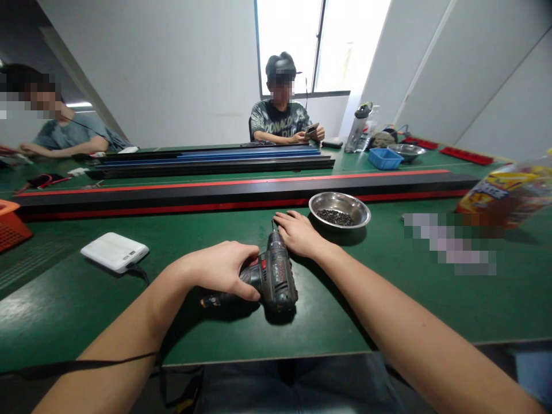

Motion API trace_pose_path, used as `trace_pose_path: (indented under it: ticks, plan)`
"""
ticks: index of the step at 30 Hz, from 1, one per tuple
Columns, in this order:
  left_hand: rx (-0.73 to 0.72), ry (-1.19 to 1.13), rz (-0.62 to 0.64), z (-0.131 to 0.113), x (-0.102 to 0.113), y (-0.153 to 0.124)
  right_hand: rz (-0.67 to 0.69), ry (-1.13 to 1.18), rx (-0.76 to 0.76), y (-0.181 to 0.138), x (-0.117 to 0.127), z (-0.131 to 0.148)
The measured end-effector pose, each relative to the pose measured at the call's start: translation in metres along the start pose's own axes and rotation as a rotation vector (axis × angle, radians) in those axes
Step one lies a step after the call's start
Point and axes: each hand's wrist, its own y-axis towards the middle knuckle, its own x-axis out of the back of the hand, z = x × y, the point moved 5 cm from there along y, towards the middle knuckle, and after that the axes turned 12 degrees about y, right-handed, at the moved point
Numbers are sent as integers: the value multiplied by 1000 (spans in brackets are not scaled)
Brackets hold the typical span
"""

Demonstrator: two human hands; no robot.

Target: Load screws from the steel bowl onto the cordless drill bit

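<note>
A dark cordless drill [278, 279] lies on the green table, its thin bit [273, 225] pointing away from me. My left hand [226, 267] is closed around the drill's handle from the left side. On the other side of the chuck, my right hand [299, 233] rests with its fingers stretched out flat, the fingertips close beside the bit. Whether they touch the bit I cannot tell. Just beyond my right hand stands a steel bowl [364, 217] with many small dark screws [335, 217] in it.
A long black-and-red bar [241, 192] crosses the table, with dark and blue strips [215, 158] behind it. A white power bank [114, 252] with a cable lies left. An orange basket [12, 227], snack bag [504, 195] and blue bin [384, 159] stand around. Two people [280, 118] sit beyond.
</note>
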Motion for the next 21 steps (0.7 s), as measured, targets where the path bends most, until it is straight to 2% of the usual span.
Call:
trace_pose_path:
  ticks: [6, 9, 12, 16, 21]
  plan:
    - [-13, -45, 4, 5, -2, 1, 12, 22, 36, 6, 2, -1]
    - [-21, -69, 1, 8, -3, 1, -85, 189, 7, 10, 9, -6]
    - [-23, -71, -14, 11, -4, 2, -190, 413, -94, 12, 16, -11]
    - [-26, -76, -17, 11, -4, 2, -194, 683, -205, 13, 17, -12]
    - [-31, -76, -19, 8, -4, 2, -187, 747, -238, 13, 16, -13]
